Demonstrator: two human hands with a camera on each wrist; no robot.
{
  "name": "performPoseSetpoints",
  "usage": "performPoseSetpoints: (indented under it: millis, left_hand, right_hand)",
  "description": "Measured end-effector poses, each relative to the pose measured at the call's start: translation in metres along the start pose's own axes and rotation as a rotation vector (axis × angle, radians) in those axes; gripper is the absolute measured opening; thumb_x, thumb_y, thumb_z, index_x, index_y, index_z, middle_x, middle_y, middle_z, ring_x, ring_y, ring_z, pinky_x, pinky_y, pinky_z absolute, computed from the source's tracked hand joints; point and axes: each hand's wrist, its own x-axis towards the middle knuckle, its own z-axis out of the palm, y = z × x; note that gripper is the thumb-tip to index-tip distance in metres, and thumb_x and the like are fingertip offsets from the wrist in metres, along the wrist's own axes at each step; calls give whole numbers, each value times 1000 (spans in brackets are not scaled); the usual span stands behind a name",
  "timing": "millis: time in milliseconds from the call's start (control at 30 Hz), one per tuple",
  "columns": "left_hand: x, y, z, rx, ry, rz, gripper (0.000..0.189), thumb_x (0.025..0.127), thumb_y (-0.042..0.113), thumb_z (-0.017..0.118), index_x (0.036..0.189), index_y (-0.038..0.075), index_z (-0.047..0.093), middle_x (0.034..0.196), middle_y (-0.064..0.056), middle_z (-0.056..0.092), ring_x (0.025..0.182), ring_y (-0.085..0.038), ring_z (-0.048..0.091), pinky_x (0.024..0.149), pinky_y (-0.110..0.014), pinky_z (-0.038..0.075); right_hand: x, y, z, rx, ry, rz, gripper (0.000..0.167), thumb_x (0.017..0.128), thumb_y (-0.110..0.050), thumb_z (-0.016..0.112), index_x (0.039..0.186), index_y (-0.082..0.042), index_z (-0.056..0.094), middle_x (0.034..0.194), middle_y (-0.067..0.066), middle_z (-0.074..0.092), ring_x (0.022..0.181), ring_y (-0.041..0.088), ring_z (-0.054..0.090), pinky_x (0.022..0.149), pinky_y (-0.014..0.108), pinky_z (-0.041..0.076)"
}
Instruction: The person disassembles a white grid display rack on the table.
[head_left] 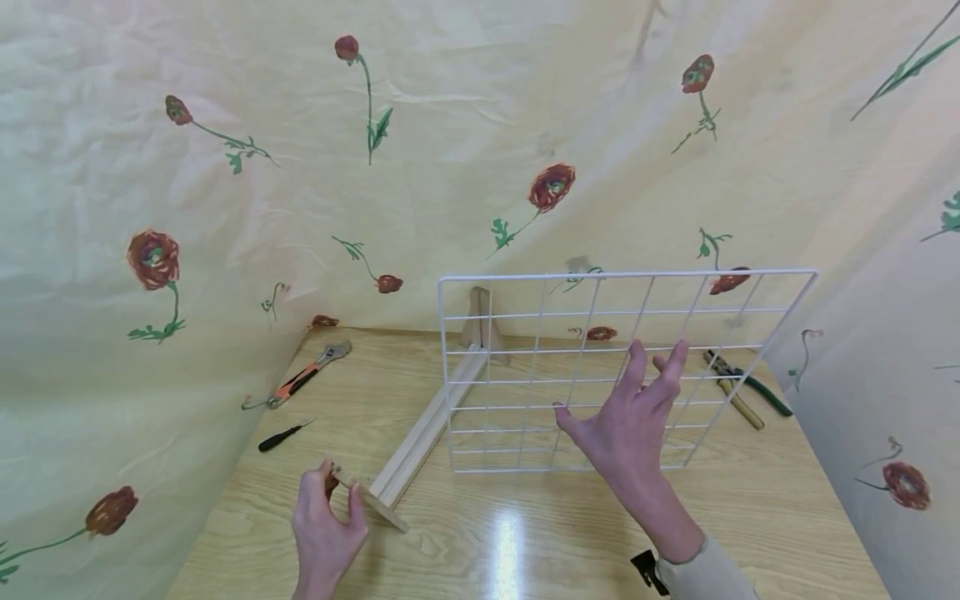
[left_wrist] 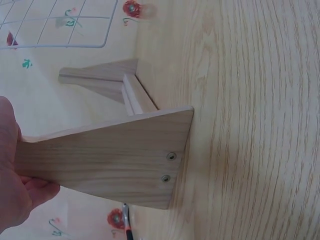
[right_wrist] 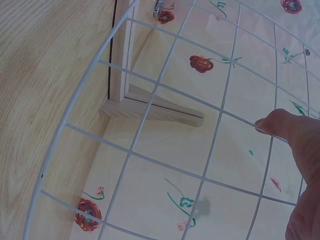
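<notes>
My left hand (head_left: 324, 525) grips the near end board (left_wrist: 115, 155) of a wooden stand by its narrow upper part, thumb on one side and fingers on the other. Two screw heads (left_wrist: 171, 156) show low on that board. A grooved rail (head_left: 429, 429) joins it to the matching far end board (head_left: 480, 317). With its fingers spread, my right hand (head_left: 633, 429) holds a white wire grid (head_left: 630, 274) at its wires, upright and tilted over the table to the right of the rail. The thumb (right_wrist: 275, 124) bends over one wire.
An adjustable wrench (head_left: 309, 375) and a black screwdriver (head_left: 285, 437) lie on the left of the wooden table (head_left: 450, 550). Pliers (head_left: 738, 400) rest at the back right, seen through the grid. A small black object (head_left: 647, 571) lies by my right sleeve. Flowered cloth (head_left: 450, 208) surrounds the table.
</notes>
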Motion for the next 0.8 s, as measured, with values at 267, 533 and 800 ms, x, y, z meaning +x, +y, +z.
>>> performPoseSetpoints:
  millis: [267,533,800]
  left_hand:
    - [-2,2,3,14,24,12,40,80,14,60,104,-19,54,87,-21,56,69,-33,63,62,-29,60]
    - [-3,5,4,30,34,9,39,78,12,60,101,-18,55,85,-21,56,66,-32,62,55,-35,59]
    - [-3,9,4,51,36,7,39,79,15,59,100,-18,55,84,-21,56,64,-32,61,52,-40,58]
  right_hand:
    - [0,1,0,-5,0,-16,135,42,-26,100,147,4,20,152,39,-5,120,55,31,72,62,45]
    - [-2,1,-1,-10,-26,-6,134,43,-28,100,146,5,21,152,39,-5,119,56,31,73,64,45]
    - [-4,1,0,-4,-30,-3,138,39,-25,101,147,4,20,153,39,-4,117,56,32,74,64,45]
